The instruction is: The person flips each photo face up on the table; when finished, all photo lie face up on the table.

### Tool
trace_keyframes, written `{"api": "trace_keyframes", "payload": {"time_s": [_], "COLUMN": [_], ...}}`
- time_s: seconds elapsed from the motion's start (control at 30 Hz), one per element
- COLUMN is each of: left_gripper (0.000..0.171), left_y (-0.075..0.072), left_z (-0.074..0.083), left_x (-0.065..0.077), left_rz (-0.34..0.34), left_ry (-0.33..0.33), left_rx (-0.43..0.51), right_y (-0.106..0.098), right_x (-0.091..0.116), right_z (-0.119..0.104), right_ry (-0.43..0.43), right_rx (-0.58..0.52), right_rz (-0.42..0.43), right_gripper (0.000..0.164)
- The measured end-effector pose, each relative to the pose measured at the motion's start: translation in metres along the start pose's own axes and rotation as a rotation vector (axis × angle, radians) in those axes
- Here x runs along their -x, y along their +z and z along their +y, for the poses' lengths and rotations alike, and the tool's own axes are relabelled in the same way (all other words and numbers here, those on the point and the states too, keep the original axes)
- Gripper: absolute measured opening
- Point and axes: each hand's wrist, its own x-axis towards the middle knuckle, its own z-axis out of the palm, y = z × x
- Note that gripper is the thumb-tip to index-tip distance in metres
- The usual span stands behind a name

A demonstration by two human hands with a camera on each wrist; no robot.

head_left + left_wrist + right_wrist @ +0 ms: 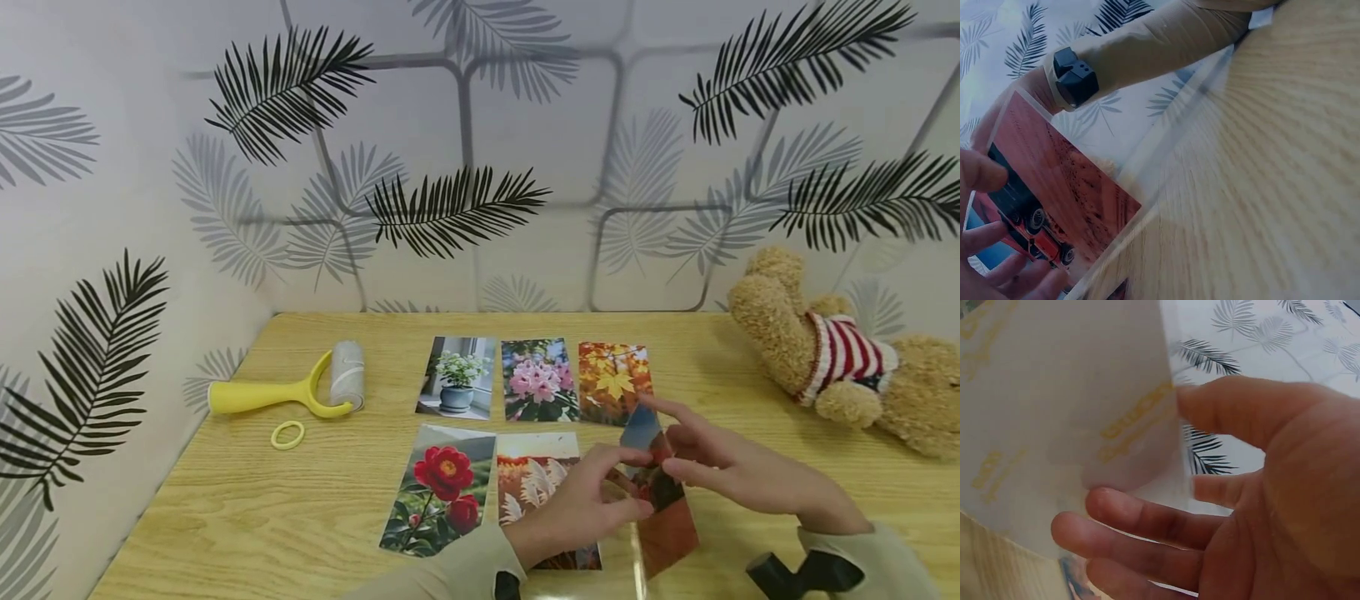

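My right hand [738, 462] pinches the edge of a photo [667, 533] between thumb and fingers, holding it tilted up over the table. Its printed face has a car on red ground under blue sky. In the right wrist view, its white back [1054, 412] carries yellow lettering, with the thumb [1222, 409] at the edge. My left hand [585, 504] reaches in from the left, its loosely bent fingers [1007, 272] against the printed face. Beneath the left hand lies a photo of pale reeds [528, 475], partly covered. A yellow maple leaf photo [611, 379] lies just behind the hands.
Photos of a potted plant [457, 375], pink flowers [538, 382] and a red flower [442, 487] lie on the wooden table [262, 508]. Left of them are a yellow-handled lint roller [262, 393] and a yellow ring [288, 435]. A teddy bear [847, 358] lies at right.
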Motion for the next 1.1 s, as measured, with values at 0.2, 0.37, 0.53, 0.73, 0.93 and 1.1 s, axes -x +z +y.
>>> {"api": "trace_keyframes", "payload": {"time_s": [0.2,0.37,0.53,0.73,0.93,1.1], "left_gripper": [0.034,0.036,0.042,0.038,0.029,0.027], "left_y": [-0.001,0.000,-0.002,-0.006,-0.015,-0.018], "left_z": [-0.001,-0.001,0.001,0.003,0.007,0.009], "left_x": [0.002,0.004,0.006,0.006,0.004,0.005], "left_rz": [-0.128,-0.234,-0.341,-0.348,-0.336,-0.334], "left_ry": [0.063,0.126,0.112,0.117,0.095,0.100], "left_rx": [-0.426,-0.878,-1.065,-1.174,-1.221,-1.215], "right_y": [-0.016,-0.024,-0.020,-0.008,0.003,0.005], "right_x": [0.014,0.023,0.021,0.013,0.004,0.001], "right_z": [0.006,0.014,0.025,0.034,0.042,0.043], "right_ry": [0.011,0.147,0.320,0.414,0.284,0.257], "right_rx": [0.063,0.070,0.028,0.101,0.173,0.189], "right_rz": [-0.027,-0.081,-0.132,-0.111,-0.074,-0.066], "right_gripper": [0.061,0.060,0.061,0.067,0.062,0.060]}}
